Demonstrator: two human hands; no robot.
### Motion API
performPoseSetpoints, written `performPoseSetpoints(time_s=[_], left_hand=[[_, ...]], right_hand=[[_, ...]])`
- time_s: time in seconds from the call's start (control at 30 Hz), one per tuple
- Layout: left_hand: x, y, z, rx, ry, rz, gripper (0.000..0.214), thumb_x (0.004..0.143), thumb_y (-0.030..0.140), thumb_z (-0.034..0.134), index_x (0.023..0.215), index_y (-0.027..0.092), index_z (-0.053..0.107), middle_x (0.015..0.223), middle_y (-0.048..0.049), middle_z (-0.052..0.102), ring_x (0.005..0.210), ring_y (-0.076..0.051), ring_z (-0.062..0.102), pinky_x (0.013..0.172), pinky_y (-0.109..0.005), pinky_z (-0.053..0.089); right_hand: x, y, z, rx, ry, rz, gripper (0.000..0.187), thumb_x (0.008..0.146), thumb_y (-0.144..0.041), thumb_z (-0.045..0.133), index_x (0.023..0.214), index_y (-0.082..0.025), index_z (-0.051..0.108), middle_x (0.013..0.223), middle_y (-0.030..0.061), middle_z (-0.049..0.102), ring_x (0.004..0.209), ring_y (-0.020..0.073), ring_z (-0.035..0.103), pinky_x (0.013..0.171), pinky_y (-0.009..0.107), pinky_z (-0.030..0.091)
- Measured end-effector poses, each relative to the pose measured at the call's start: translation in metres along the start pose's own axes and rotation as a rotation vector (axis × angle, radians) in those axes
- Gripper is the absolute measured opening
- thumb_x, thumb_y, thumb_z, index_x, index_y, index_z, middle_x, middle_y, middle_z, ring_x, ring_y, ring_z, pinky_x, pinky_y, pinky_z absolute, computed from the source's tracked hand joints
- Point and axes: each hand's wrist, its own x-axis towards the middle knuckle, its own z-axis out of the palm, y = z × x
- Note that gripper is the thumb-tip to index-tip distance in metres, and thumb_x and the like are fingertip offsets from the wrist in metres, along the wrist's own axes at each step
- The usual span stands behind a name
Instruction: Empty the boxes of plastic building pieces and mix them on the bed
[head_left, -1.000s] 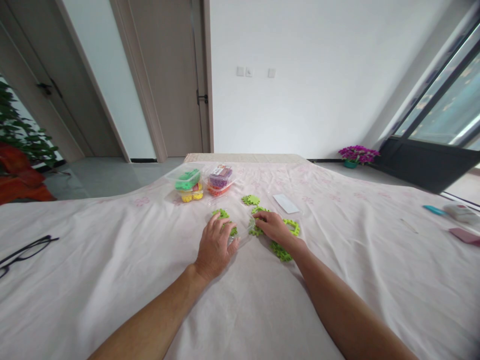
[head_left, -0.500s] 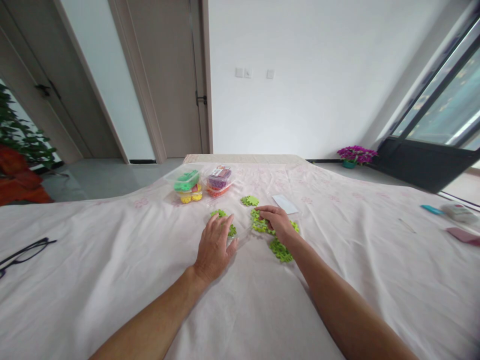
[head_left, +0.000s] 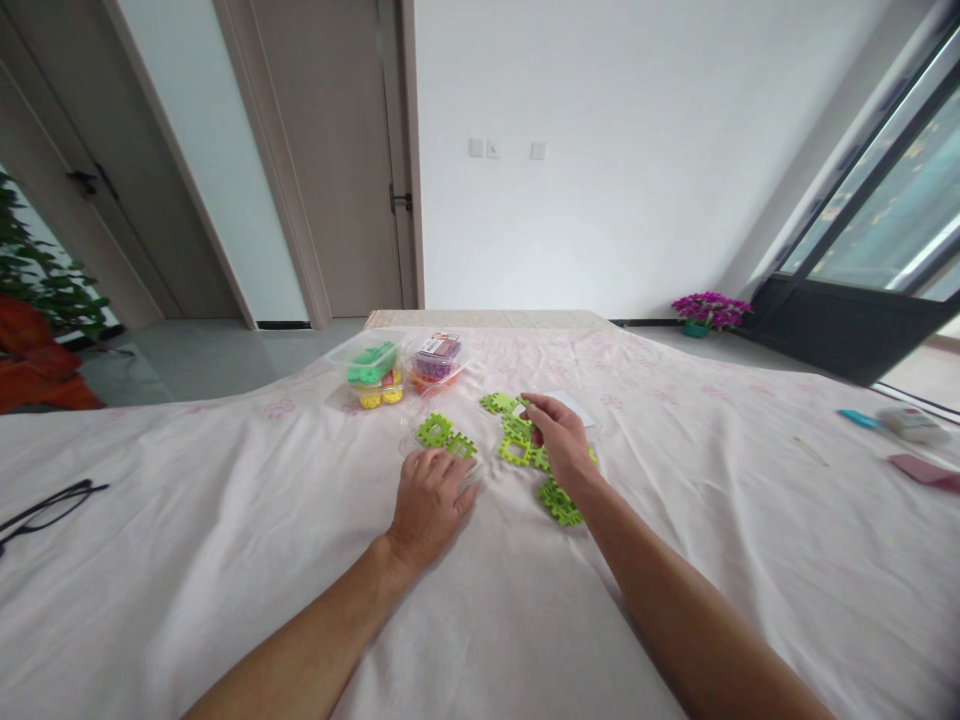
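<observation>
My left hand [head_left: 431, 497] lies with fingers stretched out and slightly apart at the near side of a clear plastic tray, whose rim is hard to make out. In it are green notched building pieces [head_left: 435, 431], square with toothed edges. My right hand [head_left: 561, 436] is closed in a pinch, thumb and forefinger on a small green notched piece [head_left: 519, 404], partly hidden by the fingers. Below and beside that hand lie more green notched pieces [head_left: 515, 452], partly covered by it. Another green cluster [head_left: 556, 500] sits nearer me, and a flat green piece [head_left: 495, 402] lies farther back.
Clear boxes of green and yellow pieces [head_left: 373, 365] and of purple and red pieces [head_left: 436, 358] stand at the back left. A white card [head_left: 574, 408] lies behind my right hand. Glasses [head_left: 52, 505] rest at far left; a blue object [head_left: 859, 419] lies at right.
My right hand has lifted slightly away from the pieces with a green one at its fingertips. My left hand has drawn back towards me, uncovering the green pieces in the tray.
</observation>
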Motion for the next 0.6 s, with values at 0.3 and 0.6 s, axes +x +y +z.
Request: performPoseSetpoints(time_s=[0.3,0.6], left_hand=[[-0.005,0.019,-0.006,0.098,-0.045,0.106,0.023,0.094,0.041,0.05,0.103,0.025,0.065,0.089,-0.0048,0.066,0.088,-0.025,0.057,0.077,-0.042,0.039],[-0.003,0.019,-0.006,0.08,-0.029,0.135,0.021,0.095,0.035,0.049,0.104,0.024,0.064,0.09,-0.0058,0.066,0.09,-0.024,0.057,0.08,-0.042,0.039]], right_hand=[[-0.019,-0.015,0.012,-0.286,-0.228,-0.242,0.04,0.082,-0.034,0.059,0.118,-0.018,0.065,0.083,0.0022,0.068,0.057,0.0104,0.059,0.057,0.023,0.048],[-0.021,-0.014,0.012,-0.54,-0.43,-0.254,0.035,0.087,-0.025,0.051,0.118,-0.02,0.067,0.096,0.0059,0.074,0.075,0.0167,0.067,0.071,0.027,0.052]])
